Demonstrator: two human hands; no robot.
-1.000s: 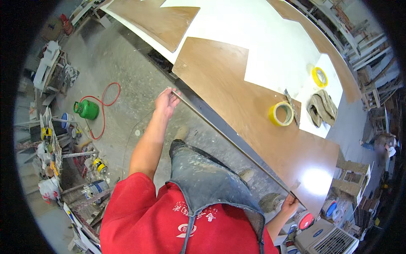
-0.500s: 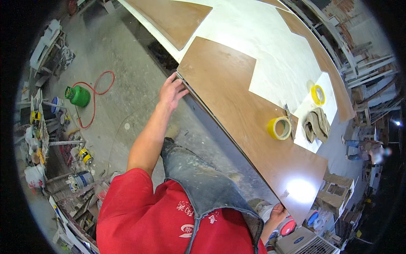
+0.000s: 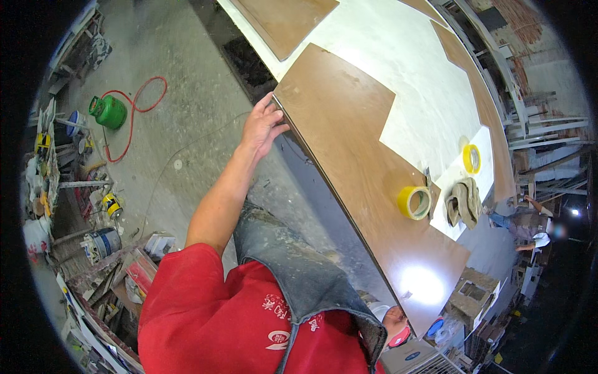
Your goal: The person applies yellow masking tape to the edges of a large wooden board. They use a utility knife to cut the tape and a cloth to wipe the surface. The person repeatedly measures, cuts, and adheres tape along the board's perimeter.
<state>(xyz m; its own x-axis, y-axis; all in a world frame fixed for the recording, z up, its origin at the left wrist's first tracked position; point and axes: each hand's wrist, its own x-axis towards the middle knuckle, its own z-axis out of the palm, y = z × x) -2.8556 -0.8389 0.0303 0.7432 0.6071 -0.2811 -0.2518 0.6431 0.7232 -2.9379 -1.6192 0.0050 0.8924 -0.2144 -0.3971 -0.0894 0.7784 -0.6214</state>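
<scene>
A brown panel (image 3: 355,146) with a stepped outline and a dark edge lies slanting across a large white board (image 3: 374,43). My left hand (image 3: 264,129) has its fingers closed about the panel's edge near the far left corner. At the near right end my right hand (image 3: 396,323) grips the same edge; the apron and the panel hide part of it. On the panel stands a yellow tape roll (image 3: 414,202), with a dark tool (image 3: 429,181) beside it. Another yellow tape roll (image 3: 471,159) and a crumpled greyish-brown cloth (image 3: 463,203) rest farther right on a white piece.
More brown panels (image 3: 286,22) lie on the board. A green gas cylinder (image 3: 109,112) with a red hose (image 3: 129,137) is on the floor at left, above buckets (image 3: 101,245) and scraps. Cardboard boxes (image 3: 471,293) stand at lower right; a co-worker (image 3: 526,227) is beyond.
The view has turned slightly, so the panel and things at left appear shifted. Both hands stay at the panel's edge, the right now more hidden. The co-worker's arms are spread wider.
</scene>
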